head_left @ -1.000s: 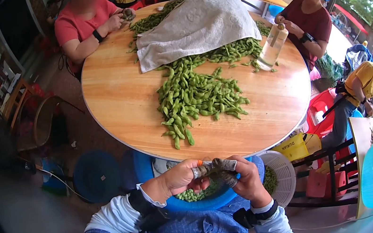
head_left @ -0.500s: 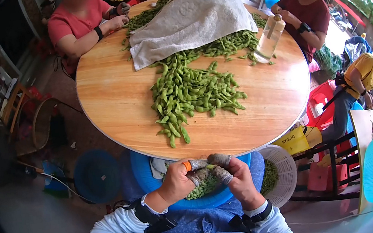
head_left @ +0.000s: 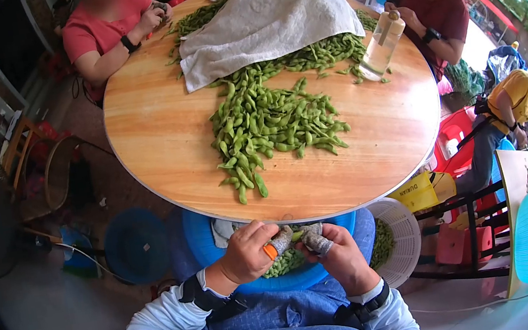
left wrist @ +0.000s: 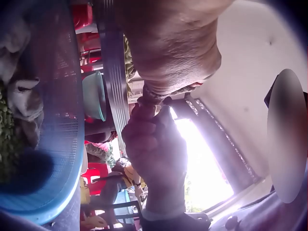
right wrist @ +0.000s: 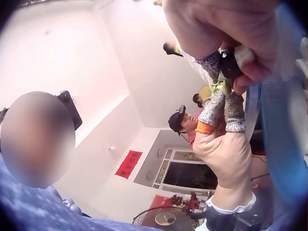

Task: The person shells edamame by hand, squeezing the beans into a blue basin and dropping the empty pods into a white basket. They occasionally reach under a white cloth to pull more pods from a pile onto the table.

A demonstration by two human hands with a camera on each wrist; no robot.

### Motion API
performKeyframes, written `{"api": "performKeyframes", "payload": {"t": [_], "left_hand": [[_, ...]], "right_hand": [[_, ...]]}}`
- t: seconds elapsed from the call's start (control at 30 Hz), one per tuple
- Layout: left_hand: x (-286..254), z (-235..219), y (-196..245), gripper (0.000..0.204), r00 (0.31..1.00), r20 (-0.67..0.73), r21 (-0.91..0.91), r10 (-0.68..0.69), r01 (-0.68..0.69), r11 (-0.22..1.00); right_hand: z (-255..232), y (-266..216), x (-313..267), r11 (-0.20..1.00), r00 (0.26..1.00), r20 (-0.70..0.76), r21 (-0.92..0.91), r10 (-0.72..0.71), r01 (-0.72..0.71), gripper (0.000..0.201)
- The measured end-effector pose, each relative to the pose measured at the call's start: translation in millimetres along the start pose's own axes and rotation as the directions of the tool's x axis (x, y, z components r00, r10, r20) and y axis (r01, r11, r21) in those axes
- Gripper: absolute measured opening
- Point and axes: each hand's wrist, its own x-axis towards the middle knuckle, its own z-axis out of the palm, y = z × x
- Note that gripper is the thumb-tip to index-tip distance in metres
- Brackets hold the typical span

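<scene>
Both hands meet above a blue basin (head_left: 200, 238) holding shelled green beans (head_left: 284, 263). Grey fabric covers wrap the fingertips, with an orange band on one left finger. A green pod (right wrist: 220, 87) is pinched between the left hand (head_left: 244, 255) and the right hand (head_left: 343, 255), their fingertips almost touching. In the right wrist view the left hand (right wrist: 226, 154) grips the pod from below and the right hand (right wrist: 226, 29) from above. Fingers partly hide the pod in the head view. On the round table (head_left: 161, 152) lies a heap of green pods (head_left: 265, 124).
A grey towel (head_left: 270, 19) covers more pods, beside a clear bottle (head_left: 382, 47). At the right knee stands a white basket (head_left: 407, 246) with pods inside. Two people sit at the table's far left and right. A dark blue tub (head_left: 135, 246) is on the left floor.
The hands have come closer together, and the left hand has turned so more of its back shows. The head view has shifted slightly, with the table lower-left to upper-left in the picture.
</scene>
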Motion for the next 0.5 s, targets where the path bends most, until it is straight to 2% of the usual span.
{"api": "performKeyframes", "payload": {"t": [0.27, 0.37, 0.43, 0.5], "left_hand": [[-3, 2, -1, 0.021, 0.999, 0.050, -0.024, 0.018, -0.017, 1.000], [-11, 9, -4, 0.026, 1.000, -0.004, -0.031, 0.007, -0.007, 0.999], [-15, 15, -6, 0.025, 0.988, 0.045, -0.172, -0.145, 0.151, 0.973], [-12, 15, -3, 0.023, 0.943, 0.092, -0.371, -0.320, 0.331, 0.868]], "right_hand": [[-4, 6, 3, 0.999, 0.999, 0.015, -0.014, -0.031, 0.031, 0.020], [-3, 9, 5, 0.999, 0.999, 0.021, -0.027, -0.043, 0.044, 0.018], [-1, 10, 6, 0.999, 0.999, 0.000, -0.004, -0.035, 0.035, 0.014], [-2, 16, 9, 0.988, 0.987, 0.057, 0.054, -0.150, 0.147, 0.017]]}}
